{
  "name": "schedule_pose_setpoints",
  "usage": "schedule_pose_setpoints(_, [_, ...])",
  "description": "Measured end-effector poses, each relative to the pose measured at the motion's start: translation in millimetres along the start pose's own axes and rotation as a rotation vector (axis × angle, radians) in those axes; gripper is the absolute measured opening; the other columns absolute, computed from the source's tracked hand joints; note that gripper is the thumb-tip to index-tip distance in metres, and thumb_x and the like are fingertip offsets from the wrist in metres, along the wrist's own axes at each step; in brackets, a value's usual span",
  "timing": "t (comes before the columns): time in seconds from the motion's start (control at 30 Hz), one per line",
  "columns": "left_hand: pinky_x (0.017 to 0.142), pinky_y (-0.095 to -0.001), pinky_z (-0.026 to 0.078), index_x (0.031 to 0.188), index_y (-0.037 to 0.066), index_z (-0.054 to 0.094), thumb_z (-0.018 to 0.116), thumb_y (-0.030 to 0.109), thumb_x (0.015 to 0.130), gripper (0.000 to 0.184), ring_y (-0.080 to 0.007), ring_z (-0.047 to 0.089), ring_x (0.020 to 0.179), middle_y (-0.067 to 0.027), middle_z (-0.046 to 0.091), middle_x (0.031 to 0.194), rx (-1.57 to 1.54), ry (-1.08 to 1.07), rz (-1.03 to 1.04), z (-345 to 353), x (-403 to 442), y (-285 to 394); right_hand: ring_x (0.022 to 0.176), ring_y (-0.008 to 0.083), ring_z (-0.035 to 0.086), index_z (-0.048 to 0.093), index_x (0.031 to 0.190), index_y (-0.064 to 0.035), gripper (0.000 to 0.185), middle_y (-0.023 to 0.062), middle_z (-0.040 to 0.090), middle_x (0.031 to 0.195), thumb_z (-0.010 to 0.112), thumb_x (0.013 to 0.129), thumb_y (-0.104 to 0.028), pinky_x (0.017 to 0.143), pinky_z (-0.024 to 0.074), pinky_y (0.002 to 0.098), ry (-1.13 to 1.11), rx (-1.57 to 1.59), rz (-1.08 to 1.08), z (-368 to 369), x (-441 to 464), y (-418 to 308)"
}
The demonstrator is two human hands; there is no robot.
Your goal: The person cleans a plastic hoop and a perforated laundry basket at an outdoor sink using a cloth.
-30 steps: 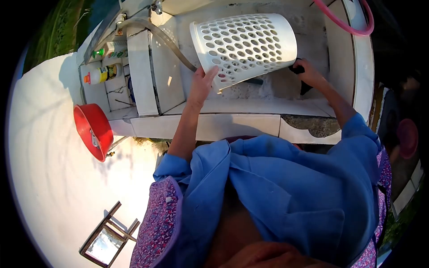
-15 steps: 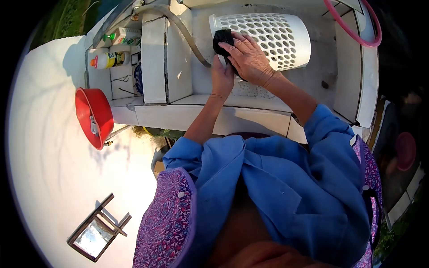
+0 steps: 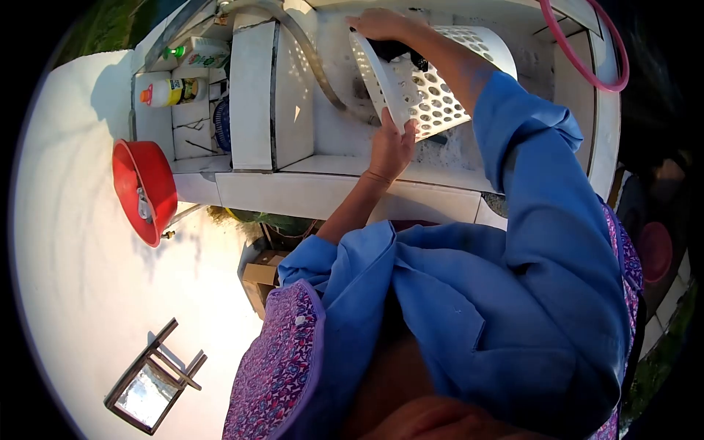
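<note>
A white laundry basket (image 3: 433,99) with round holes lies on its side in the tiled trough (image 3: 337,165), its mouth tilted toward the left. My left hand (image 3: 392,149) grips the near side of the rim, thumb and fingers around the edge. At the far side of the rim, my right hand (image 3: 381,24) is closed on the edge, its fingertips partly hidden. Black cloth (image 3: 392,50) shows just inside the mouth, beneath my right hand and forearm. Whether that hand also touches the cloth, I cannot tell.
A grey hose (image 3: 312,59) curves down into the trough. Left of it, a shelf holds an orange-capped bottle (image 3: 176,92), a green-capped bottle (image 3: 205,53) and a blue basket (image 3: 222,125). A red basin (image 3: 155,183) hangs beside the trough; a pink hoop (image 3: 579,59) is at upper right.
My hands have moved apart from the black cloth they held together to opposite sides of the basket's rim. The basket has tilted, and the cloth now shows inside its mouth.
</note>
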State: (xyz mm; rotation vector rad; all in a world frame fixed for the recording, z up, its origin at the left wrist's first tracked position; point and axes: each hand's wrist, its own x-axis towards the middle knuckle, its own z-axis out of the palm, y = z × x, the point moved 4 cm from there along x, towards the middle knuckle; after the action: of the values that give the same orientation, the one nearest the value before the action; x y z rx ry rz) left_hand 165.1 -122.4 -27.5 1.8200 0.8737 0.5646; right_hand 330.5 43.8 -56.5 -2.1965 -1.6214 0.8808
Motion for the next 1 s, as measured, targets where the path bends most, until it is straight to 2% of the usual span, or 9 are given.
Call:
schedule_pose_setpoints(0.07, [0.053,-0.0400,0.048,0.102,-0.002,0.033,0.055,0.010,0.079,0.034,-0.0376,0.059,0.064,-0.0218,0.060,0.077,0.028,-0.044,-0.010,7.9,-2.9,-1.0,0.069,0.0340,0.059,0.058,0.087,-0.0040,0.023,0.0157,0.060,0.082,0.041,0.081,-0.018,0.063,0.0477,0.0439,0.266,-0.351,-0.291,-29.4,-64.1,-25.9])
schedule_pose_setpoints(0.13, [0.055,-0.0396,0.048,0.103,-0.002,0.033,0.055,0.011,0.079,0.035,-0.0379,0.059,0.066,-0.0223,0.059,0.077,0.160,-0.102,0.005,8.7,-5.2,8.9,0.066,0.0307,0.059,0.058,0.087,-0.0029,0.020,0.0146,0.060,0.079,0.044,0.079,-0.015,0.062,0.0486,0.0409,0.495,-0.154,-0.252,-48.9,-114.2,-21.6])
schedule_pose_setpoints(0.2, [0.058,-0.0393,0.048,0.103,-0.001,0.033,0.055,0.011,0.078,0.036,-0.0382,0.059,0.068,-0.0229,0.059,0.077,0.300,-0.168,0.034,6.3,-1.5,3.8,0.106,0.0269,0.045,0.057,0.103,-0.0056,0.029,0.0094,0.052,0.105,0.050,0.081,-0.022,0.092,0.0314,0.0458,0.578,0.130,-0.223,-40.8,-152.7,-10.8])
schedule_pose_setpoints(0.4, [0.066,-0.0351,0.046,0.107,-0.003,0.034,0.053,0.006,0.079,0.035,-0.0331,0.059,0.078,-0.0189,0.058,0.086,0.103,0.000,0.251,3.0,22.0,17.0,0.111,0.0264,0.041,0.057,0.105,-0.0078,0.032,0.0086,0.052,0.102,0.057,0.075,-0.016,0.094,0.0292,0.0496,0.786,-0.101,-0.340,14.6,-221.5,-8.9])
schedule_pose_setpoints(0.47, [0.067,-0.0340,0.047,0.108,-0.005,0.034,0.052,0.007,0.080,0.035,-0.0312,0.060,0.078,-0.0181,0.059,0.087,0.087,-0.066,0.045,-0.3,16.1,3.1,0.110,0.0269,0.044,0.055,0.107,-0.0080,0.031,0.0114,0.052,0.101,0.055,0.077,-0.016,0.094,0.0300,0.0459,0.891,-0.218,-0.312,-5.2,-204.8,0.9])
schedule_pose_setpoints(0.53, [0.069,-0.0332,0.047,0.109,-0.005,0.035,0.052,0.008,0.080,0.037,-0.0305,0.060,0.080,-0.0191,0.059,0.090,-0.043,-0.080,-0.100,-2.2,9.6,-1.6,0.106,0.0277,0.046,0.056,0.105,-0.0078,0.029,0.0115,0.054,0.101,0.052,0.079,-0.019,0.091,0.0333,0.0430,0.894,-0.308,-0.069,-33.2,-173.7,42.8])
schedule_pose_setpoints(0.6, [0.070,-0.0321,0.047,0.108,-0.005,0.035,0.053,0.008,0.079,0.036,-0.0289,0.060,0.082,-0.0200,0.059,0.093,-0.027,-0.086,-0.083,-3.3,7.0,-0.4,0.068,0.0287,0.059,0.059,0.082,-0.0027,0.017,0.0132,0.059,0.077,0.046,0.076,-0.013,0.063,0.0486,0.0379,0.806,-0.468,-0.071,-72.2,-164.8,81.2])
schedule_pose_setpoints(0.77, [0.069,-0.0301,0.047,0.108,-0.005,0.035,0.054,0.007,0.079,0.036,-0.0261,0.061,0.084,-0.0202,0.058,0.094,-0.069,-0.061,-0.107,-1.8,8.3,-12.1,0.078,0.0270,0.058,0.063,0.073,-0.0027,0.018,0.0126,0.061,0.078,0.047,0.073,-0.012,0.068,0.0477,0.0358,0.112,-0.754,-0.015,-52.0,-92.2,201.6])
schedule_pose_setpoints(1.0, [0.068,-0.0301,0.047,0.107,-0.005,0.035,0.053,0.005,0.080,0.034,-0.0243,0.061,0.082,-0.0201,0.058,0.094,-0.219,-0.068,-0.196,-0.7,6.4,-10.5,0.099,0.0283,0.049,0.056,0.103,-0.0063,0.027,0.0123,0.055,0.099,0.046,0.083,-0.021,0.087,0.0380,0.0393,0.803,-0.186,-0.253,-29.6,-154.6,39.1])
